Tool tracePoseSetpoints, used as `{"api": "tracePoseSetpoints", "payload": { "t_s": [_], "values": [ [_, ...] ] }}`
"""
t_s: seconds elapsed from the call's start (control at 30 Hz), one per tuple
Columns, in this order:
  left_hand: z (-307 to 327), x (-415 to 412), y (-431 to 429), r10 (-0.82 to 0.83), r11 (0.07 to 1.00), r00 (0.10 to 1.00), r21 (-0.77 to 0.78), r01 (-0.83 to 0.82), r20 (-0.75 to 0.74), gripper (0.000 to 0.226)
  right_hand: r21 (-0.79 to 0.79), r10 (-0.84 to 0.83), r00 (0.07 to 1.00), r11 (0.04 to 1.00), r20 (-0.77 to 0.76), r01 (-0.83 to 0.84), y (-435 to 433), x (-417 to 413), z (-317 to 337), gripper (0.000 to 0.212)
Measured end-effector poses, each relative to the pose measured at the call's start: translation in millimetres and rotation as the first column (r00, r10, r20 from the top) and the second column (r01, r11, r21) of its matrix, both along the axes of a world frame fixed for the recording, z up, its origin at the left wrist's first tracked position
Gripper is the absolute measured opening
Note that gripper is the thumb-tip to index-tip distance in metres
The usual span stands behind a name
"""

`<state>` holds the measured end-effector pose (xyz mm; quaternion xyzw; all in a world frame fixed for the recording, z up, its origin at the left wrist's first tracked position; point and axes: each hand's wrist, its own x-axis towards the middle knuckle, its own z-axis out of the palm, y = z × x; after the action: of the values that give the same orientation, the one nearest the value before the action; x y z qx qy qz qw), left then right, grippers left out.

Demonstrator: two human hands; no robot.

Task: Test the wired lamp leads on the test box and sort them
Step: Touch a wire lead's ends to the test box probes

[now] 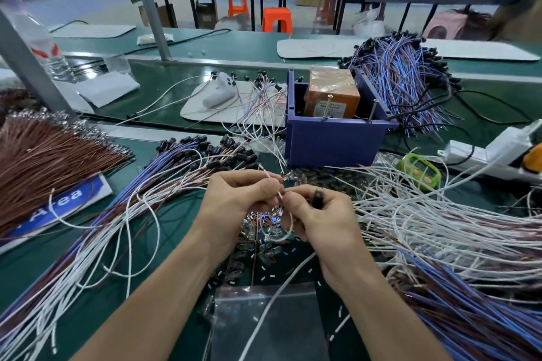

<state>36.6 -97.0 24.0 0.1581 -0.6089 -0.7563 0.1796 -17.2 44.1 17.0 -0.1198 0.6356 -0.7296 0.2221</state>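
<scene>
We held one white lead between both hands, low over the green table in the middle of the spread of wires. Our left hand had its grip closed on the lead's upper stretch, finger and thumb pinching it. Our right hand pinched it just below, the thumb tips almost meeting, and also kept a small dark cylinder tucked in its curled fingers; what that part was we could not tell. The lead ran steeply between the two grips, its upper end pointing away from us, and its slack hung in a loop under the right palm. The test box, a purple-blue tray holding an orange-wrapped block, stood ahead of the hands and a little to the right, so the right hand was the nearer one, though not by much. Thin metal pins stood at its near rim, and we judged those to be the contacts. The lead's ends would have to be carried forward to them, roughly along the lead's own line. Heaps lay on either side: blue-and-brown leads with black caps to the left, loose white leads to the right.
</scene>
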Motion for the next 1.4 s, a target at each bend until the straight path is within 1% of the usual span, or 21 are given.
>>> {"api": "tracePoseSetpoints", "payload": {
  "t_s": [0.07,0.17,0.23,0.3,0.33,0.37,0.43,0.47,0.53,0.6,0.67,0.77,0.87,0.97,1.03,1.07,1.13,1.23,1.27,1.33,1.4],
  "values": [
    [2.1,0.2,-2.7,0.052,0.997,0.999,0.066,-0.051,-0.008,0.015,0.045,-0.043,0.998,0.998,-0.034,0.044,1.3,-3.7,-1.2,0.020],
    [5.5,1.4,-14.7,0.156,0.960,0.988,0.238,-0.147,-0.015,0.010,0.092,-0.046,0.995,0.994,-0.094,0.054,5.6,-5.9,-1.3,0.022],
    [4.8,0.9,-19.2,0.213,0.951,0.977,0.229,-0.207,-0.003,0.014,0.079,-0.074,0.991,0.993,-0.114,0.084,8.0,-6.8,-1.5,0.022],
    [3.3,0.9,-15.0,0.228,0.967,0.974,0.110,-0.228,0.006,0.033,0.040,-0.126,0.985,0.991,-0.116,0.131,8.5,-8.2,-0.7,0.022],
    [1.6,1.3,-11.6,0.215,0.976,0.976,0.010,-0.215,0.012,0.039,0.021,-0.154,0.982,0.987,-0.111,0.157,8.2,-8.9,-0.1,0.022],
    [0.2,1.3,-7.3,0.195,0.975,0.981,-0.109,-0.191,0.022,0.036,0.002,-0.181,0.978,0.983,-0.106,0.183,8.2,-9.5,0.4,0.021],
    [-1.5,1.3,1.1,0.144,0.943,0.989,-0.306,-0.133,0.016,0.012,-0.033,-0.219,0.969,0.976,-0.114,0.216,8.8,-9.6,0.4,0.022],
    [-2.6,1.2,5.1,0.109,0.930,0.994,-0.354,-0.101,0.002,0.011,-0.039,-0.221,0.966,0.975,-0.131,0.218,9.0,-9.2,0.3,0.022],
    [-3.5,1.1,14.0,0.070,0.927,0.997,-0.369,-0.070,-0.012,0.013,-0.032,-0.199,0.964,0.980,-0.175,0.196,9.2,-8.5,-0.7,0.021],
    [-3.9,0.7,20.3,0.102,0.943,0.994,-0.316,-0.108,-0.033,0.016,-0.026,-0.166,0.962,0.986,-0.219,0.164,8.7,-7.8,-1.7,0.018],
    [-3.5,0.2,22.1,0.152,0.962,0.988,-0.225,-0.155,-0.030,0.018,-0.004,-0.133,0.953,0.991,-0.273,0.137,8.1,-6.3,-1.8,0.017],
    [-0.4,-2.9,22.3,0.168,0.979,0.985,-0.123,-0.162,0.038,0.015,0.021,-0.117,0.938,0.991,-0.326,0.131,7.6,-2.4,-2.3,0.016],
    [2.9,-4.4,17.2,0.208,0.978,0.975,-0.034,-0.206,0.077,0.020,-0.016,-0.247,0.922,0.967,-0.300,0.254,9.6,-4.3,-2.4,0.023],
    [9.6,0.6,8.4,0.226,0.971,0.972,0.068,-0.230,0.067,0.020,-0.124,-0.404,0.899,0.914,-0.171,0.387,13.2,-11.5,3.3,0.028],
    [14.4,0.1,8.6,0.185,0.971,0.980,0.137,-0.194,0.076,0.021,-0.181,-0.493,0.863,0.864,-0.108,0.470,17.2,-16.4,8.9,0.028],
    [16.8,-2.7,11.3,0.153,0.977,0.985,0.139,-0.164,0.085,0.021,-0.204,-0.527,0.845,0.840,-0.092,0.502,19.6,-18.8,12.4,0.026],
    [19.6,-13.9,20.2,0.115,0.991,0.986,0.053,-0.122,0.123,0.021,-0.245,-0.557,0.828,0.812,-0.058,0.529,24.2,-24.6,19.3,0.022],
    [23.9,-36.3,36.0,0.171,0.983,0.976,-0.086,-0.160,0.134,0.021,-0.266,-0.572,0.819,0.783,0.051,0.563,31.5,-35.9,27.8,0.029],
    [25.1,-43.4,40.2,0.206,0.976,0.971,-0.099,-0.195,0.120,0.021,-0.260,-0.591,0.803,0.766,0.072,0.588,34.1,-40.6,29.5,0.029],
    [27.3,-56.1,45.5,0.283,0.959,0.955,-0.059,-0.278,0.090,0.022,-0.246,-0.627,0.777,0.745,0.059,0.620,39.6,-48.9,32.8,0.027],
    [25.5,-66.4,46.1,0.347,0.938,0.935,-0.006,-0.348,0.074,0.025,-0.213,-0.644,0.765,0.752,-0.034,0.624,44.9,-56.3,35.4,0.027]
  ]
}}
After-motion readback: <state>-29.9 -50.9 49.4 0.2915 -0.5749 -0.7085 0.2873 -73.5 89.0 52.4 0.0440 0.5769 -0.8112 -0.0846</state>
